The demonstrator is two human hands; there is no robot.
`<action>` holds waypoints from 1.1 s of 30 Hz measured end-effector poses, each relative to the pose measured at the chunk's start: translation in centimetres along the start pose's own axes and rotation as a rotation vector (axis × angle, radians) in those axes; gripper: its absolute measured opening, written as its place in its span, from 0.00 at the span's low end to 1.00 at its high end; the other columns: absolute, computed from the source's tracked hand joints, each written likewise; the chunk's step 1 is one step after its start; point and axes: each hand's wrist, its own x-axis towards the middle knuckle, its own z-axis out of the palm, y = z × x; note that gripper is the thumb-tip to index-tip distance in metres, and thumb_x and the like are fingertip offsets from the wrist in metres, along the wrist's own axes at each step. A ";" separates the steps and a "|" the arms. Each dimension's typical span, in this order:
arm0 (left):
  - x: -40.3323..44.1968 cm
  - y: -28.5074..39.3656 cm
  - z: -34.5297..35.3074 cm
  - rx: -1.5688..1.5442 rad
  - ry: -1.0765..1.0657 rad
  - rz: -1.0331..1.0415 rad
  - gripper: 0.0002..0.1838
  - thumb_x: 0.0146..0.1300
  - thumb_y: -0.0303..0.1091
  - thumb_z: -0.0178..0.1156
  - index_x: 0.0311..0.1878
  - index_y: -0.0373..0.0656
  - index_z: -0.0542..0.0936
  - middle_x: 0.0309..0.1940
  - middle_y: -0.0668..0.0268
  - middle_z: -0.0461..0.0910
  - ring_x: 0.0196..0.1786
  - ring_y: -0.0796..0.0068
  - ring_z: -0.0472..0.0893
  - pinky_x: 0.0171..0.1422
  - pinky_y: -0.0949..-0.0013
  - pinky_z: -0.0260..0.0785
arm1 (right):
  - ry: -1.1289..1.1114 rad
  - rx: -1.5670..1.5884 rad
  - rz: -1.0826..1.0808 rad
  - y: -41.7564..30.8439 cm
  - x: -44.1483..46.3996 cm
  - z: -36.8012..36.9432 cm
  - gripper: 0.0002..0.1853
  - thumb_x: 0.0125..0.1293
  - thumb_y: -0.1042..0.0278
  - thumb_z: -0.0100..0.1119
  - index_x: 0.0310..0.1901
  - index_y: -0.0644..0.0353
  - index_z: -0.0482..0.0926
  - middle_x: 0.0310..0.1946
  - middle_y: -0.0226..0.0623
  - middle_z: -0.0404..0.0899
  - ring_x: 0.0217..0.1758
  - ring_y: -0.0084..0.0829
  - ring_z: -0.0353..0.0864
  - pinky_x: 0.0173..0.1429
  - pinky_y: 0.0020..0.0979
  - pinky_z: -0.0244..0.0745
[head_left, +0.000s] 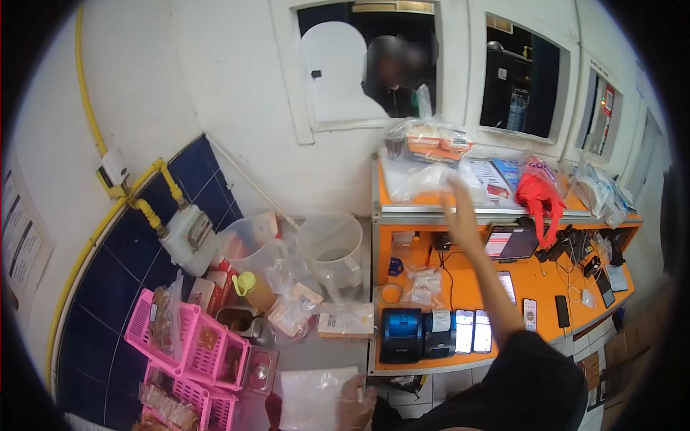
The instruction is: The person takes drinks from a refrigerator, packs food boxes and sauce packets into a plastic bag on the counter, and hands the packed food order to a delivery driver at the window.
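My right hand [460, 205] reaches up to the counter shelf, beside a clear plastic bag [424, 181]; motion blurs its fingers, so its grip does not show. Just behind that bag sits a packed clear bag [438, 140] with orange and white boxes and a dark cup. Low in the view, my left hand [353, 406] is blurred at the right edge of a white plastic sheet or bag [316, 395] on the metal table. Whether its fingers hold the sheet cannot be made out.
A person [392, 75] stands behind the window. Pink baskets [208, 345], clear tubs [330, 248] and a yellow-capped bottle [251, 291] are at left. The orange desk [460, 287] bears a black printer [402, 336], phones [473, 332] and a screen [510, 243]. A red bag [539, 194] sits above.
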 end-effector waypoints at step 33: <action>-45.5 6.9 41.1 0.853 -1.794 1.043 0.25 0.68 0.50 0.58 0.59 0.41 0.82 0.55 0.42 0.82 0.62 0.40 0.79 0.65 0.49 0.72 | 1.331 -0.995 1.662 -56.0 -86.1 -58.4 0.11 0.69 0.66 0.62 0.51 0.56 0.85 0.47 0.42 0.80 0.42 0.37 0.83 0.50 0.36 0.79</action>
